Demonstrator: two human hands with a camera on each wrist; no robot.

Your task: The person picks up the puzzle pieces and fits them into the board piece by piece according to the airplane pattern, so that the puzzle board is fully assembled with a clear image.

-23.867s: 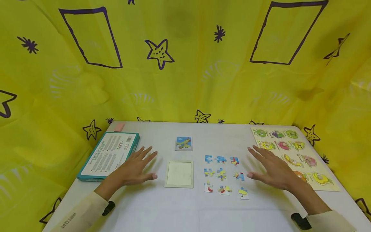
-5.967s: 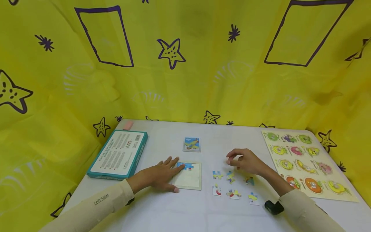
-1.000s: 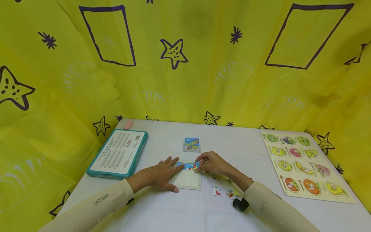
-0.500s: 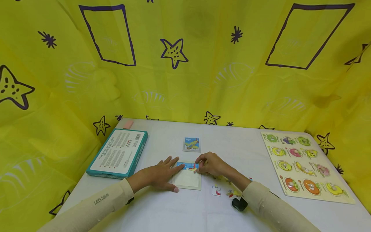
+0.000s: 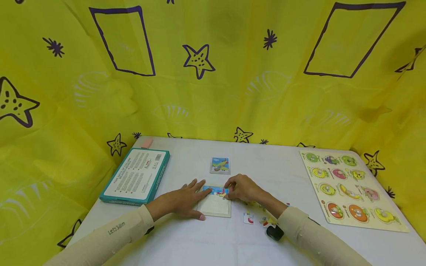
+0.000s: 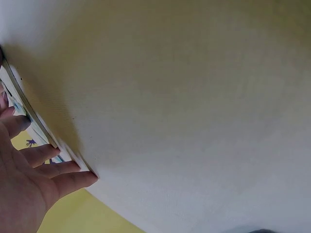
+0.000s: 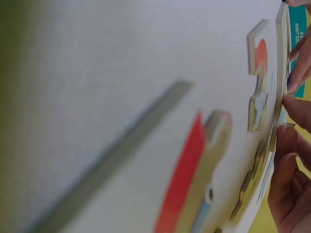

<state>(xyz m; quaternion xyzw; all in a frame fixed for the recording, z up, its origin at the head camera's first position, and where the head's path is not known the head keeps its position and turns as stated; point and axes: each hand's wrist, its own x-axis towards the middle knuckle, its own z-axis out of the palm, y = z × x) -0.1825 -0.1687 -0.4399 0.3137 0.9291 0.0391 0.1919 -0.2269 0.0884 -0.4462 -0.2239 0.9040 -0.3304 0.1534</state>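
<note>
A shallow puzzle tray (image 5: 214,208) lies on the white table with blue puzzle pieces (image 5: 216,190) along its top row. My left hand (image 5: 184,201) lies spread over the tray's left side, its index fingertip on the top-left piece. At the tray's upper right corner, my right hand (image 5: 244,187) pinches a puzzle piece (image 5: 223,193) with red and yellow on it, thumb and index finger at its right edge. In the right wrist view the right hand (image 7: 291,170) is at the tray's edge; its fingers partly hide the piece.
Several loose puzzle pieces (image 5: 248,218) lie right of the tray, partly under the right forearm. An airplane picture card (image 5: 220,165) lies behind the tray. A teal box (image 5: 134,175) is at left with a pink block (image 5: 147,143); a fruit board (image 5: 354,192) lies right.
Six seconds ago the right hand hovered by the loose pieces; it has since moved left to the tray's upper right corner with a piece. Over the last second, its fingers shift only slightly.
</note>
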